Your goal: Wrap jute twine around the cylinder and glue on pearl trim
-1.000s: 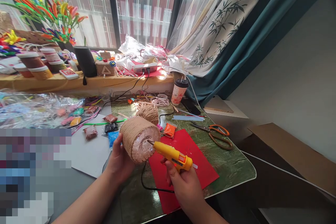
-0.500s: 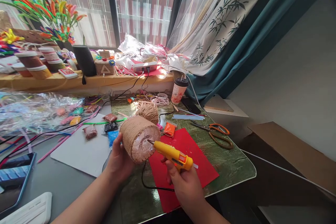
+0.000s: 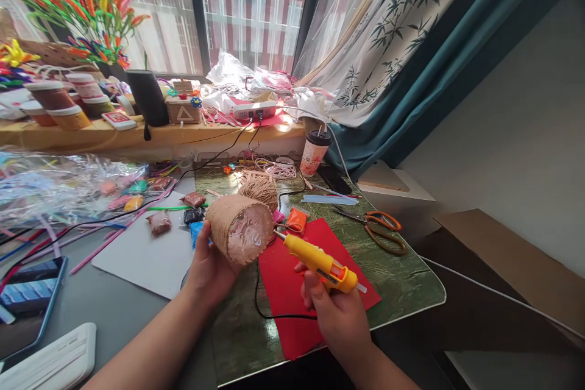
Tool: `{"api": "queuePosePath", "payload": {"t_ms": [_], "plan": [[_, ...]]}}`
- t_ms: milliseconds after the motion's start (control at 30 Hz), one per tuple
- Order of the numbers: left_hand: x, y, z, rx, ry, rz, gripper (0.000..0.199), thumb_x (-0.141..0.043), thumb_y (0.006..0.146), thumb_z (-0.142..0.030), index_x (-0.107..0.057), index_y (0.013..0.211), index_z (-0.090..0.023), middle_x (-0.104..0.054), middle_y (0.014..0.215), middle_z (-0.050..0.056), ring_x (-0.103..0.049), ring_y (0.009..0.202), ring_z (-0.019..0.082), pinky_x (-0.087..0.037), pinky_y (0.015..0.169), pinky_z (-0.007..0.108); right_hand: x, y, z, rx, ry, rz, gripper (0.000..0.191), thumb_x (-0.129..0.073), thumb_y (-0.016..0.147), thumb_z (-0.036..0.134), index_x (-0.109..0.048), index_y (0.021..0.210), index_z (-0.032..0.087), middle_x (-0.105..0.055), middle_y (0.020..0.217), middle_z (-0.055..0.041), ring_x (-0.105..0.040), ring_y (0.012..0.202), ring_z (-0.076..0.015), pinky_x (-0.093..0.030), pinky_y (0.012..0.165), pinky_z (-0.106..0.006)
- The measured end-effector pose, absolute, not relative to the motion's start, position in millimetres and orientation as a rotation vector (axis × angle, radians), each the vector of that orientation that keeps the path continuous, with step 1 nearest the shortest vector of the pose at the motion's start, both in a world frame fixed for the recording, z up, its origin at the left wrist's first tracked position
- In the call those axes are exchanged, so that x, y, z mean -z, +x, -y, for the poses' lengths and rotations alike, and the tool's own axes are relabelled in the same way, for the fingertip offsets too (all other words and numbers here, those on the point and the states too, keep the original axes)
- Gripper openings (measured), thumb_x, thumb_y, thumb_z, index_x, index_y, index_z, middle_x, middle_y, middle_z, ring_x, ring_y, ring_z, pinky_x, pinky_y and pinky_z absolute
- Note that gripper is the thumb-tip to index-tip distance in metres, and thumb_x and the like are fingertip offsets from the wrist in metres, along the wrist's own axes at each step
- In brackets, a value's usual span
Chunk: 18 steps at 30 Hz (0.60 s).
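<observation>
My left hand (image 3: 211, 274) is closed around a cylindrical container wrapped in brown twine (image 3: 223, 222), held on its side above the table. Its round end, clear and shiny with a scalloped edge, faces toward me and to the right. In my right hand (image 3: 336, 304) is a yellow hot glue gun (image 3: 320, 261), fingers wrapped round its handle. The nozzle tip points up and left, close to the container's right rim; whether it touches I cannot tell. A ball of twine (image 3: 259, 190) lies just behind the container. Under the glue gun is a red sheet (image 3: 292, 311).
Orange-handled scissors (image 3: 381, 228) and translucent glue sticks (image 3: 329, 199) lie to the right. A lidded paper cup (image 3: 314, 152) stands behind them. Small packets, including an orange one (image 3: 297, 220), sit around the container. The glue gun's black cord loops over the red sheet. A phone (image 3: 34, 298) lies left.
The glue gun has moved right and slightly down, away from the middle of the container's end to beside its rim. The container has turned and shifted slightly up and left.
</observation>
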State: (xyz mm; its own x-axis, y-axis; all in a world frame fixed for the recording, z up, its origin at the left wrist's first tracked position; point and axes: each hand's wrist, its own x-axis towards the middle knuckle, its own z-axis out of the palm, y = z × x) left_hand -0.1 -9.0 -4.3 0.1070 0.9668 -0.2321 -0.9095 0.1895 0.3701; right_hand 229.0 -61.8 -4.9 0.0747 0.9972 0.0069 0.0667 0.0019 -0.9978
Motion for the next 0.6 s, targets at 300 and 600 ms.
{"api": "queuePosePath", "payload": {"t_ms": [300,600], "plan": [[0.4,2.7,7.7,-1.434,0.135,-0.463,0.058,-0.053,0.107,-0.049,-0.049,0.160,-0.026,-0.082,0.128,0.009,-0.079,0.113,0.026,-0.063,0.102,0.040,-10.5,254.1,35.8,-1.207,-1.273,1.030,0.054,-0.078,0.085,0.072,-0.072,0.096,0.019,-0.053,0.052,0.0048,-0.053,0.049,-0.0155,-0.048,0.048,-0.027],[2.6,10.8,8.1,-1.519,0.494,-0.734,0.075,-0.081,0.085,-0.060,-0.060,0.150,-0.027,-0.065,0.154,0.008,-0.048,0.152,0.037,-0.053,0.115,0.045,-76.2,356.5,-1.9,-0.911,-1.383,1.182,0.047,-0.090,0.074,0.060,-0.076,0.095,0.020,-0.065,0.072,-0.0002,-0.057,0.059,-0.0146,-0.052,0.052,-0.026]]}}
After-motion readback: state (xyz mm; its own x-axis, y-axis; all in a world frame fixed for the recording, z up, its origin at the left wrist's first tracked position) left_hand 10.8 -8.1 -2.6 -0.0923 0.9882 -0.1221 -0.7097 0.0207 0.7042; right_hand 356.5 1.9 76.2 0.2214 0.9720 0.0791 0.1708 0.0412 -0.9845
